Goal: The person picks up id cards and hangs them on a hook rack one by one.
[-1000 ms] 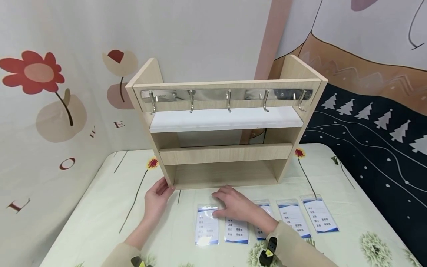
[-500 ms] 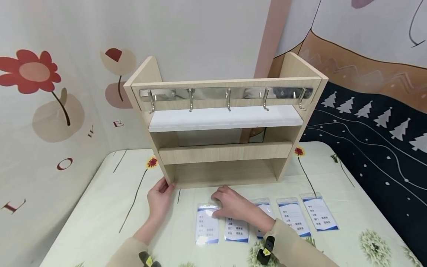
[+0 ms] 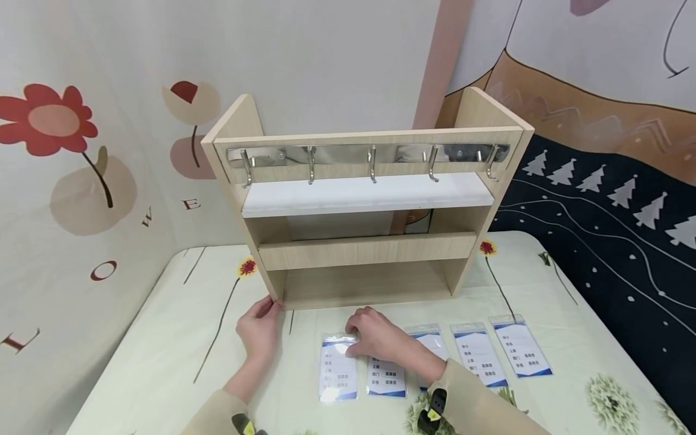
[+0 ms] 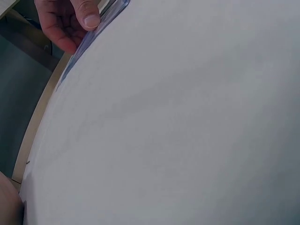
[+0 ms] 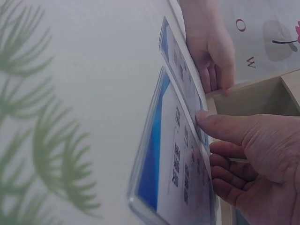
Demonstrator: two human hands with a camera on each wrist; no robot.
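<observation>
My left hand (image 3: 260, 329) holds the front left bottom corner of a pale wooden shelf unit (image 3: 367, 251), thumb and fingers bent about it. Several name badges in clear plastic sleeves lie in a row before the shelf. Over the leftmost badge (image 3: 338, 371) and the second badge (image 3: 386, 379) reaches my right hand (image 3: 377, 335). In the right wrist view its thumb (image 5: 225, 125) touches the leftmost badge while the other fingers curl beyond it, a gap between. Part of the third badge (image 3: 429, 338) is hidden under that hand and forearm.
A metal hook rail (image 3: 337, 154) with several bare hooks crosses the shelf's top. Below it sits a white board (image 3: 370, 194). Two more badges, the fourth (image 3: 478, 356) and the fifth (image 3: 522, 349), lie to the right on the flowered tablecloth (image 3: 576, 338).
My left wrist has shifted a little to the right while the fingers stay at the shelf corner. The right thumb and forefinger have drawn slightly nearer each other. The badges lie almost unchanged.
</observation>
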